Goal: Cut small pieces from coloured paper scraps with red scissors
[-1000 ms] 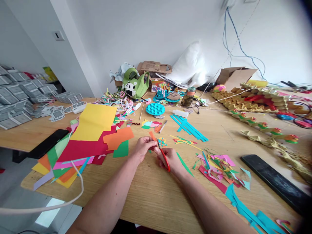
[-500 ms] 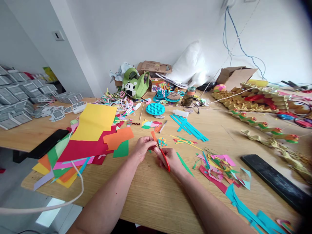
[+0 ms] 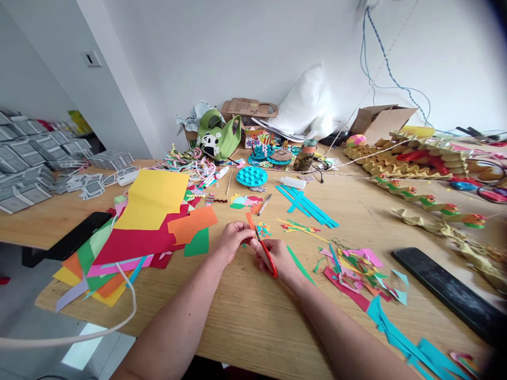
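1. Yellow sheet (image 3: pixel 154 195) atop the paper pile, well left of both hands.
2. Left hand (image 3: pixel 233 240) pinching orange strip (image 3: pixel 249 220) in the fingertips.
3. Orange strip between the hands, far end poking out beside the blades. Could buckle or cut crooked if held loosely or tilted.
4. Small cut bits (image 3: pixel 263 229) just beyond the fingers; might scatter if brushed by the blades.
5. Scissors (image 3: pixel 271 261) gripped in right hand (image 3: pixel 282 259), tips pointing away; blade gap too small to tell. Nicked left fingertips possible, being so near the blades.
6. Mixed scraps (image 3: pixel 356 269) farther right; dropped piece easily lost there.
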### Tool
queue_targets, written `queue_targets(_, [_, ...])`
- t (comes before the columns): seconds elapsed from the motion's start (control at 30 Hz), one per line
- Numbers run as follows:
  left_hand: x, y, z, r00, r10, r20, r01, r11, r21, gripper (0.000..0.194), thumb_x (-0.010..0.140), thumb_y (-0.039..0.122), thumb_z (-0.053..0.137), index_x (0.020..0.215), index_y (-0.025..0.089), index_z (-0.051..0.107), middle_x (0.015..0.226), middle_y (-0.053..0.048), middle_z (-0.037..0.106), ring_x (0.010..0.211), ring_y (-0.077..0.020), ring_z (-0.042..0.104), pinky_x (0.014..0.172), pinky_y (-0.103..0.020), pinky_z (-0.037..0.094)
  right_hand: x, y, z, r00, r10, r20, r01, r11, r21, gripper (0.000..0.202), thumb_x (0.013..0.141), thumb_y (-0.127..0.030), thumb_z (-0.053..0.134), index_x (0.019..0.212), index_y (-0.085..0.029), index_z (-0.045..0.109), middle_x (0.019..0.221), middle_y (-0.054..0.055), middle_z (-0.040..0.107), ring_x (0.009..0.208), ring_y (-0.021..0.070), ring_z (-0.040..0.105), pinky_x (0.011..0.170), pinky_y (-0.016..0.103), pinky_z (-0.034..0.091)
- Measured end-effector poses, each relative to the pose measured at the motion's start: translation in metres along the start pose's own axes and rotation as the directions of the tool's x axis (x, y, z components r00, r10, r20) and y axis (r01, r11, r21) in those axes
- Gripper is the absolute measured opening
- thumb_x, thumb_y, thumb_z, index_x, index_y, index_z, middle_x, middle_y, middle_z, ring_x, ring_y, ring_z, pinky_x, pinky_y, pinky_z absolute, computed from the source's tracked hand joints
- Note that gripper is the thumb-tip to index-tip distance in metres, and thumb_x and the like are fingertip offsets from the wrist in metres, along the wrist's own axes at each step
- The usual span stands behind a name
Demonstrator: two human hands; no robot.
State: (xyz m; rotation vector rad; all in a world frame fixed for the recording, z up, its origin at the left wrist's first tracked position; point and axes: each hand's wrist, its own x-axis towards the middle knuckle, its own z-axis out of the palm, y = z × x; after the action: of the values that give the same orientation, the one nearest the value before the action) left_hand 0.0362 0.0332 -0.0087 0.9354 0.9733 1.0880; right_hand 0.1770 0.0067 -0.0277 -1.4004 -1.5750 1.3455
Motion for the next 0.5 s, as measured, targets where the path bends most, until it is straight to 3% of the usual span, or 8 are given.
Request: queue_targets(0.5, [0.0,-0.0009,-0.0015,0.999,-0.032,0.024,0.032,0.999,-0.022,0.013,0.058,0.022,0.071,0.06,0.013,0.062,0.057,0.001,0.058,0.052,-0.0081,0.049,0.054,-0.022,0.038,0.0,-0.0014,0.001,1.0,-0.004,-0.01,0.004,1.0,0.006,0.055,0.076,-0.069,0.056,0.054,-0.019,0.047,0.037,-0.001,0.051,0.031,0.0082,0.038,0.035,0.02,0.027])
